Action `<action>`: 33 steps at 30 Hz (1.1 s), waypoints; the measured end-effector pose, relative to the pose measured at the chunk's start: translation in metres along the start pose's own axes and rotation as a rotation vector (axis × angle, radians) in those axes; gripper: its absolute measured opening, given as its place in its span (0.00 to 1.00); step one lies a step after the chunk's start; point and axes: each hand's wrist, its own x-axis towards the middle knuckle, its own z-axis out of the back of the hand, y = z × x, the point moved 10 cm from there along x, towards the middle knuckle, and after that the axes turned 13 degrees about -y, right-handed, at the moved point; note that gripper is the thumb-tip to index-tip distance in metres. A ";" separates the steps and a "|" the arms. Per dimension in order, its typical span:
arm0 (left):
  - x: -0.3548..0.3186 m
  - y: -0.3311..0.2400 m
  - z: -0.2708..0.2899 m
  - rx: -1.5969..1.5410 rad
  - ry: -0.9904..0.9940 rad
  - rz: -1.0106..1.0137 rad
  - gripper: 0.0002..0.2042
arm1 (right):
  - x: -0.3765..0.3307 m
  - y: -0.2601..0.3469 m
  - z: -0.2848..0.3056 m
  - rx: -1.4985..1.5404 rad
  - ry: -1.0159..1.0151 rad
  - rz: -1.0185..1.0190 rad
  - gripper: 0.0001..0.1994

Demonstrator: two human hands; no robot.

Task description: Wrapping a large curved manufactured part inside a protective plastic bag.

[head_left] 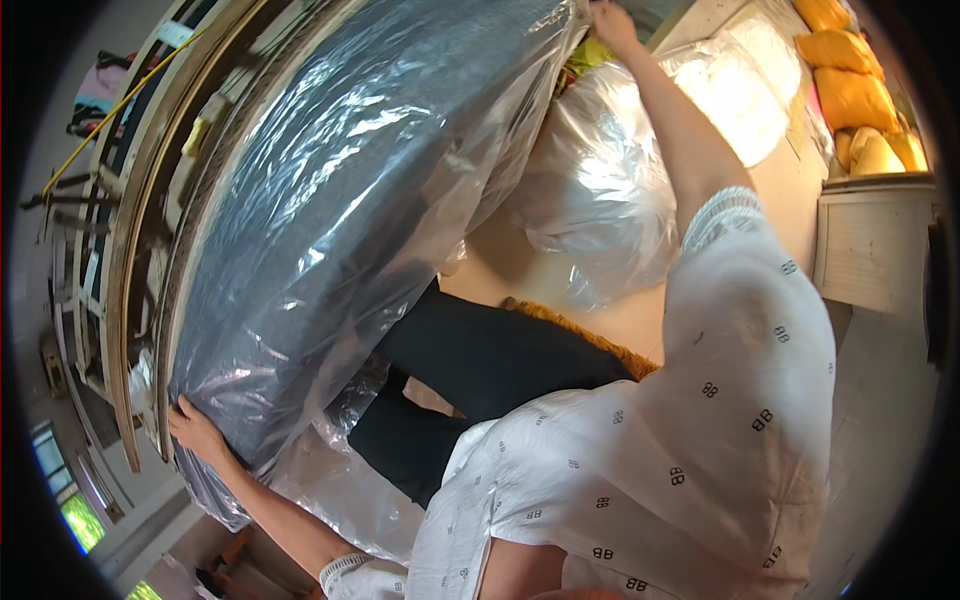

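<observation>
The head view shows a big clear plastic sheet (330, 190) on the left side, going from the near left to the far middle. It covers a big dark piece (290, 335); I can't tell just what that is. The right hand (613, 28) reaches far, and its fingers are closed on the sheet's far edge. The left hand (200, 435) is at the near left, with its fingers on the sheet's edge. I can't tell if they pinch it or only press.

The step now looks like pulling the sheet flat over the dark piece. The next move seems to need both hands to hold the edges, pull gently and smooth the wrinkles so the thin plastic doesn't tear.

The black pants (490, 345) are close to the sheet's near right side. A shiny plastic bundle (610, 185) lies to the right, and yellow-orange bundles (850, 95) are piled far right, above a pale wooden cabinet (870, 250).
</observation>
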 end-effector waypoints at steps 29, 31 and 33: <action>0.008 0.043 0.007 0.094 -0.011 -0.020 0.27 | -0.406 -0.159 0.009 1.532 -0.074 -1.553 0.08; 0.008 0.046 0.017 0.111 -0.019 -0.008 0.27 | -0.391 -0.132 0.053 1.534 -0.086 -1.518 0.09; 0.010 0.040 0.018 0.101 0.005 0.004 0.26 | -0.359 -0.086 0.133 1.526 -0.136 -1.462 0.12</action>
